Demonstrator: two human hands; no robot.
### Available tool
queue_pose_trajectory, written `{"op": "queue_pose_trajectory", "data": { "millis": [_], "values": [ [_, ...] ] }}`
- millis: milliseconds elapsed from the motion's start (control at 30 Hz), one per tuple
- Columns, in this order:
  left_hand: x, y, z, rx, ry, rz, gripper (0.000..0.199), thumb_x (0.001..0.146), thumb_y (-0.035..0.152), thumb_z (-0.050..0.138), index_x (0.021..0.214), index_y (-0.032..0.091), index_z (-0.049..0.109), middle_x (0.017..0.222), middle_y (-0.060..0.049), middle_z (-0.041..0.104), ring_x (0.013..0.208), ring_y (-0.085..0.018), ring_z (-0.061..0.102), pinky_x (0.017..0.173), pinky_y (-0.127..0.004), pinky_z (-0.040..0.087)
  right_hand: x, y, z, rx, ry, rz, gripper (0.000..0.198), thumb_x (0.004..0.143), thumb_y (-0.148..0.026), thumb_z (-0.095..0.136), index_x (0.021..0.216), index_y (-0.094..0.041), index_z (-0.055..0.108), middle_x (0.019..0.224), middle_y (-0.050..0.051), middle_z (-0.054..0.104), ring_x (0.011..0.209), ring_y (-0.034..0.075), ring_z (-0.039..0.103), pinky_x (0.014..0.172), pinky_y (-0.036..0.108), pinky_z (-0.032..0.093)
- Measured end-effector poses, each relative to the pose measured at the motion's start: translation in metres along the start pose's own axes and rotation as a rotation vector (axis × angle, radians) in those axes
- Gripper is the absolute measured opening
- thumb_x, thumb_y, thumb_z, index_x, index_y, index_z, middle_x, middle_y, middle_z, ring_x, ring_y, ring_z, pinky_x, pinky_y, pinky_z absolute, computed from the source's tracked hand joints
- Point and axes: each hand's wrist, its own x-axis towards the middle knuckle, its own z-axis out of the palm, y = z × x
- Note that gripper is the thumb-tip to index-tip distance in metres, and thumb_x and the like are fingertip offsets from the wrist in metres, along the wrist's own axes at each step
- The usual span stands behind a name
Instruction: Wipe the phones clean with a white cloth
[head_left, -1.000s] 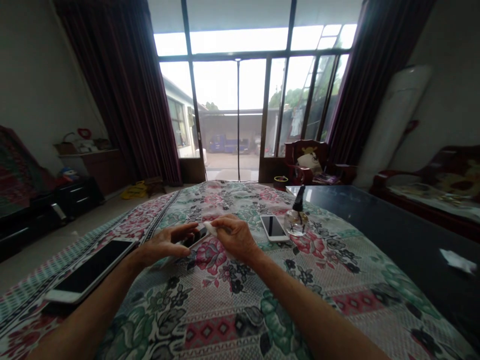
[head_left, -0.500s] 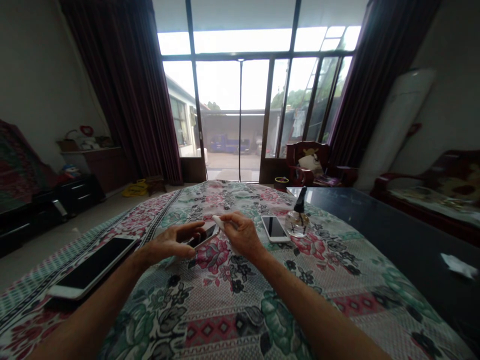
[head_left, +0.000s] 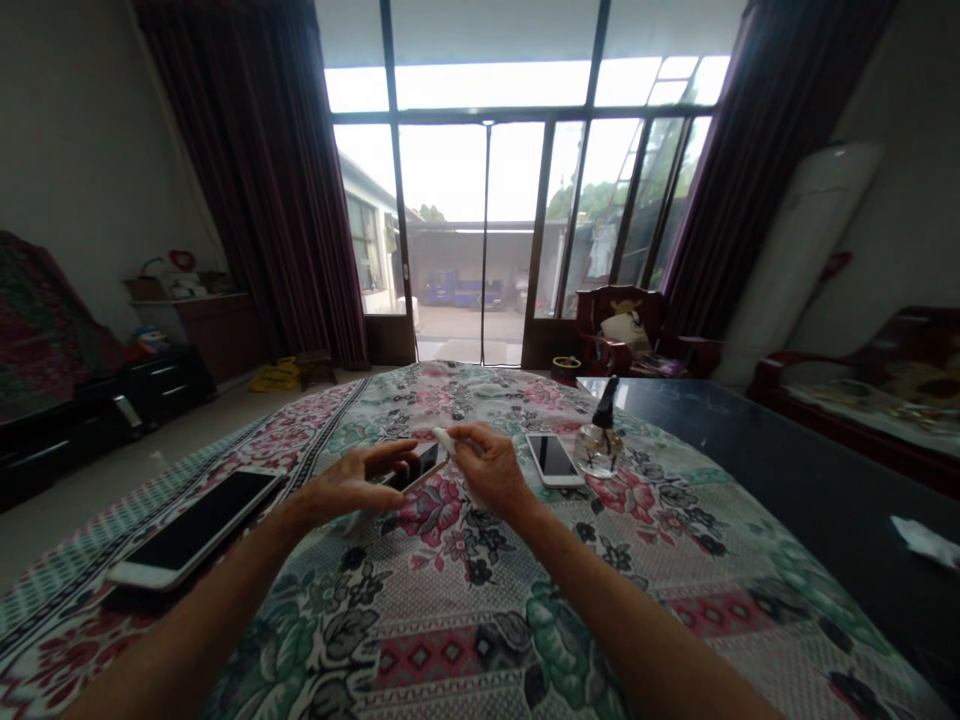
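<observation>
My left hand (head_left: pixel 360 482) grips a smartphone (head_left: pixel 426 462) near the middle of the table, thumb along the near edge and fingers over the far side. Much of this phone is hidden by both hands. Pinched in my right hand (head_left: pixel 489 466) is a white tissue (head_left: pixel 444 438), at the phone's right end. To the right, a white smartphone (head_left: pixel 555 462) with a dark screen lies flat on the cloth. Beside it stands a clear round spray bottle (head_left: pixel 600 448) with a black nozzle. A large white tablet (head_left: pixel 196 528) with a black screen lies by my left forearm.
A flowered tablecloth (head_left: pixel 442 620) covers the bed-like surface under everything. A dark glossy table (head_left: pixel 757 480) adjoins it on the right, with a crumpled white tissue (head_left: pixel 924 540) on it. Beyond are a carved wooden chair (head_left: pixel 619 325) and glass doors (head_left: pixel 465 240).
The whole view has shifted slightly, so things appear a little farther right. Both hands keep nearly the same pose, with the tissue still at the phone's right end.
</observation>
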Motion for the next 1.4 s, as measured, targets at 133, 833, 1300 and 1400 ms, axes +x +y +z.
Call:
{"op": "queue_pose_trajectory", "data": {
  "millis": [133,833,1300,1400],
  "values": [
    [-0.001,0.011,0.008,-0.013,-0.032,-0.016,0.084,0.064,0.028,0.079,0.142,0.024,0.048,0.135,-0.011,0.06,0.129,-0.033,0.049,0.11,-0.052,0.034,0.001,0.01,-0.005,-0.011,0.015,0.047,0.021,0.078,-0.012,0.054,0.084,-0.022,0.072,0.086,0.001,0.07,0.084,0.016,0.063,0.082,0.03,0.049],
    [0.001,0.011,0.005,-0.019,0.06,-0.042,0.084,0.061,0.03,0.078,0.14,0.022,0.05,0.122,-0.009,0.065,0.118,-0.03,0.054,0.106,-0.049,0.037,-0.002,-0.011,0.003,0.001,-0.018,-0.035,0.026,0.077,-0.007,0.05,0.085,-0.021,0.071,0.088,0.002,0.068,0.085,0.015,0.063,0.083,0.03,0.049],
    [-0.001,0.026,0.017,-0.031,0.012,-0.05,0.086,0.058,0.024,0.08,0.139,0.022,0.051,0.126,-0.01,0.064,0.122,-0.032,0.053,0.11,-0.05,0.032,0.001,0.011,-0.005,-0.03,0.023,0.036,0.02,0.079,-0.014,0.053,0.084,-0.021,0.071,0.081,0.002,0.068,0.082,0.017,0.062,0.079,0.03,0.048],
    [0.0,0.022,0.015,-0.066,0.041,-0.054,0.086,0.057,0.024,0.08,0.138,0.023,0.052,0.123,-0.009,0.066,0.122,-0.031,0.054,0.11,-0.049,0.031,0.001,0.005,-0.002,-0.031,0.029,-0.003,0.022,0.077,-0.009,0.053,0.083,-0.021,0.071,0.083,0.002,0.068,0.083,0.016,0.062,0.081,0.031,0.048]
  ]
}}
